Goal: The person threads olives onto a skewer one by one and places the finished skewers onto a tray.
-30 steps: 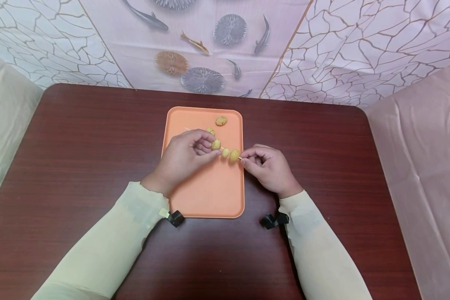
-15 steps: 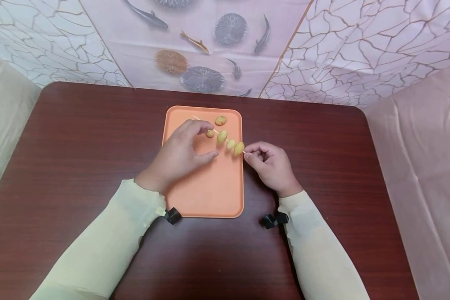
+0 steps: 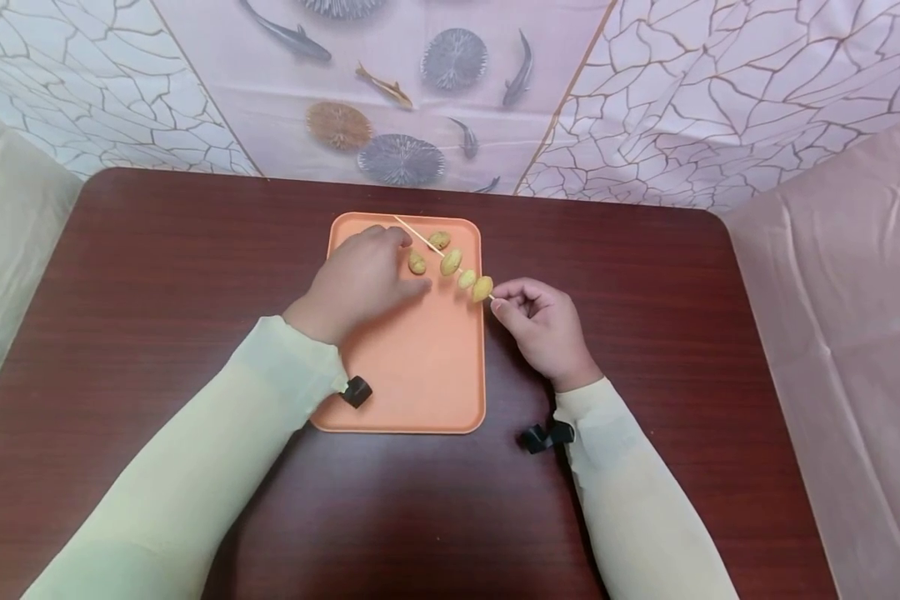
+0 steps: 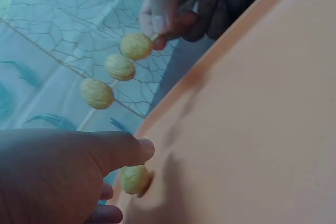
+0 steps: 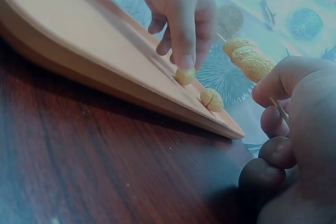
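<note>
My right hand (image 3: 543, 329) pinches the near end of a thin wooden skewer (image 3: 418, 236), just past the tray's right edge. Three small wrinkled yellow balls, like baby potatoes, are threaded on it; the middle one (image 3: 467, 279) is smallest. The skewer's bare end points away to the upper left. Over the orange tray (image 3: 420, 367), my left hand (image 3: 360, 275) reaches down with thumb and fingers apart around a loose potato (image 3: 417, 262). In the left wrist view my thumb partly covers that loose potato (image 4: 135, 180). Another loose potato (image 3: 439, 240) lies near the tray's far edge.
The tray lies on a dark red wooden table (image 3: 637, 333) and has a low raised rim. Behind the table hangs a patterned cloth (image 3: 450, 100), with plain cloth (image 3: 855, 317) at the right side. A black wrist camera (image 3: 357, 392) hangs from the left sleeve.
My left hand has let go of the threaded potato and moved up and left to a loose one. My right hand has swung the skewer slightly up and right.
</note>
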`<state>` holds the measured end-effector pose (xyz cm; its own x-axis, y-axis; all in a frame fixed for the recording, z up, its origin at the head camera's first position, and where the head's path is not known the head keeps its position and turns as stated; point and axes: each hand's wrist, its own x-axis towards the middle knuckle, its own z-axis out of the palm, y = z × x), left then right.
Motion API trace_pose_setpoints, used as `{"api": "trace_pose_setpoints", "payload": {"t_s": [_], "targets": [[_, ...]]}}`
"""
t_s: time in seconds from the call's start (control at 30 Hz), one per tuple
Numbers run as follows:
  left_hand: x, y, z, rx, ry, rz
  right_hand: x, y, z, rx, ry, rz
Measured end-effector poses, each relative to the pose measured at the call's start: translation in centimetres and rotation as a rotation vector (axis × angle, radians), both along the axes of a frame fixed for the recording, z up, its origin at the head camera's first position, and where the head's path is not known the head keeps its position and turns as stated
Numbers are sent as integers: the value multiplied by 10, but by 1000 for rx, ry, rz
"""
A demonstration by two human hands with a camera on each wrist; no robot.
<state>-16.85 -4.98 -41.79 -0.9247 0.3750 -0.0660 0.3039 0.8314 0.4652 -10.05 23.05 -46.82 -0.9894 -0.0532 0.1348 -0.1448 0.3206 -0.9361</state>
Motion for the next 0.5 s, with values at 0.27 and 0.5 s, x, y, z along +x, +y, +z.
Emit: {"api": "trace_pose_setpoints", "payload": {"t_s": [0.27,0.5], "targets": [[-8,10,-8,-30,15,29,-1,0,0,14,-4,8],[-10,9,-14,7,17,22,0,1,0,5,-9,11]]}}
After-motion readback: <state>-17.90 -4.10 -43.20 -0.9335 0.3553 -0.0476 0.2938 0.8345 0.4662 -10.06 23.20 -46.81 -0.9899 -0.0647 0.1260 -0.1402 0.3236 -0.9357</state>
